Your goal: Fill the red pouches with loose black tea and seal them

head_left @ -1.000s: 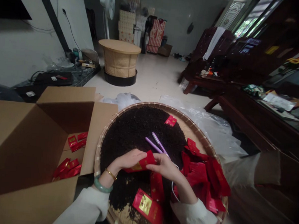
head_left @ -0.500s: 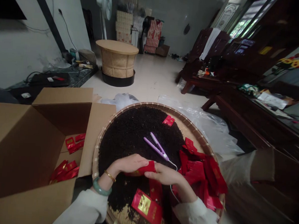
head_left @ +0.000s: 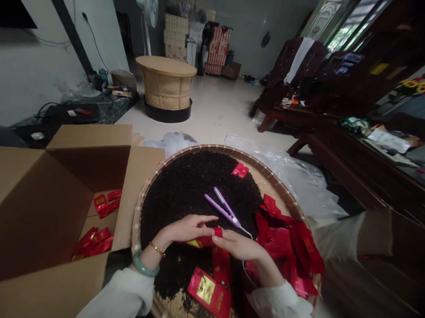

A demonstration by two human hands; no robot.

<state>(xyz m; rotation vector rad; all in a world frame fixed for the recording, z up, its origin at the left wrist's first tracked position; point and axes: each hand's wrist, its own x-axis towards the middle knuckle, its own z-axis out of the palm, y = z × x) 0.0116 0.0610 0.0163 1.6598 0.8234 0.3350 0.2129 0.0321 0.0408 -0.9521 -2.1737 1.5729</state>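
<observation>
My left hand (head_left: 189, 228) and my right hand (head_left: 241, 247) meet over the tray, closed around a small red foil packet (head_left: 205, 241) with a gold patch. My left index finger is lifted off it. Below them a red packet with a gold label (head_left: 208, 294) lies over dark leaves, and another red packet (head_left: 221, 264) lies partly under my right hand. Beyond my fingers a small purple flat iron (head_left: 224, 209) rests with its jaws apart on a heap of dark loose tea leaves (head_left: 182, 186). Its white cord passes behind my right hand.
The round bamboo tray (head_left: 138, 221) also holds a pile of red packets (head_left: 282, 243) at right and a single red packet (head_left: 240, 170) at the far side. At left stands an open cardboard box (head_left: 143, 184) with several red packets inside. Plastic sheeting (head_left: 297, 175) lies beyond the tray.
My left fingers have lifted and spread from the packet's top, showing more of its gold patch. My right hand has shifted slightly. The flat iron and other packets stay put.
</observation>
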